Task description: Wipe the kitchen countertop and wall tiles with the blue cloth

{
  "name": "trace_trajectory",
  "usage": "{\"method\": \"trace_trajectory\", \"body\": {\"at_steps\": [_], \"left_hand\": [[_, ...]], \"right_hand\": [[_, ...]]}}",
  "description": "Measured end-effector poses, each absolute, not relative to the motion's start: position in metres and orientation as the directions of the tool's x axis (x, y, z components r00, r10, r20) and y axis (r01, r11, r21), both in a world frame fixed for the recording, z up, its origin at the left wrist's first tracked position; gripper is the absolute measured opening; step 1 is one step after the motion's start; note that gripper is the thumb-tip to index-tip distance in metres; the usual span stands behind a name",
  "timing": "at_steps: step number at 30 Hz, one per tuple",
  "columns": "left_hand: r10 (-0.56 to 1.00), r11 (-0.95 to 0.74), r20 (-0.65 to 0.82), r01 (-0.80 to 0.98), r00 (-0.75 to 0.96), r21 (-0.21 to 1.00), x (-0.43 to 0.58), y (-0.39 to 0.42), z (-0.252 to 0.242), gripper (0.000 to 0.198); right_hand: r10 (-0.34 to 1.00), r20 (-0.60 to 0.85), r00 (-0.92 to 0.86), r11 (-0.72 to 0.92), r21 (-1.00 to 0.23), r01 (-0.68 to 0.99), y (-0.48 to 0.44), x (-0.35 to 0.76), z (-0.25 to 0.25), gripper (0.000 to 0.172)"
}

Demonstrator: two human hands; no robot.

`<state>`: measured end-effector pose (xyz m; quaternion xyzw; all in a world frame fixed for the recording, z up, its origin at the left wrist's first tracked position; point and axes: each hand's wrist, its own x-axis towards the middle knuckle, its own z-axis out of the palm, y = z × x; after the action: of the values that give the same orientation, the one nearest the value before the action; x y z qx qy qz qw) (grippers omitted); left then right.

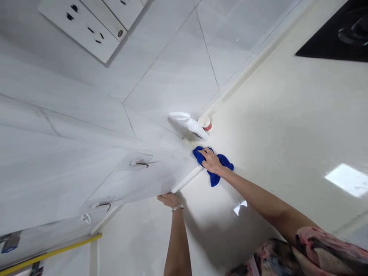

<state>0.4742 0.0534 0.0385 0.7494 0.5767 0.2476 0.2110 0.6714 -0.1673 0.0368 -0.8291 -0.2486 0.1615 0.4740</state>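
Note:
A bright blue cloth (pixel 214 179) is bunched under my right hand (pixel 211 161), whose fingers are closed on it. The hand presses the cloth along the line where the white wall meets the pale countertop (pixel 276 134), close to the inner corner. Just beyond stand a white bottle (pixel 192 125), leaning toward the tiles, and a small cup (pixel 204 122) with a red band. My left hand (pixel 169 200), below a bracelet (pixel 177 207), rests with outstretched fingers against the end of the short wall. Its fingertips are partly hidden.
A white socket panel (pixel 86 32) is on the tiled wall (pixel 166 73). Two hooks (pixel 139 163) stick out from the short wall. At upper right sits a black stove (pixel 339 36). A yellow bar (pixel 54 253) crosses the lower left. Light reflects off the glossy counter.

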Motion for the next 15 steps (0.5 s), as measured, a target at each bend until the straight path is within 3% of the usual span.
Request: {"method": "trace_trajectory", "body": {"at_steps": [6,9,12,15], "left_hand": [[0.927,-0.337,0.126,0.633,0.354,0.697,0.454,0.030,0.031,0.030],[0.905,-0.356,0.101,0.606,0.413,0.711,0.449,0.033,0.035,0.042],[0.915,-0.355,0.056,0.732,0.399,0.582,0.447,0.047,0.043,0.056],[0.927,-0.337,-0.029,0.862,0.375,0.378,0.448,0.065,0.051,0.052]], "right_hand": [[0.492,-0.062,0.869,-0.381,-0.912,0.151,-0.169,0.666,0.030,0.048],[0.496,-0.106,0.862,-0.381,-0.918,0.106,-0.161,0.680,0.032,0.045],[0.528,-0.102,0.843,-0.385,-0.914,0.130,-0.152,0.694,0.036,0.048],[0.521,-0.099,0.848,-0.435,-0.885,0.163,-0.140,0.706,0.046,0.047]]}}
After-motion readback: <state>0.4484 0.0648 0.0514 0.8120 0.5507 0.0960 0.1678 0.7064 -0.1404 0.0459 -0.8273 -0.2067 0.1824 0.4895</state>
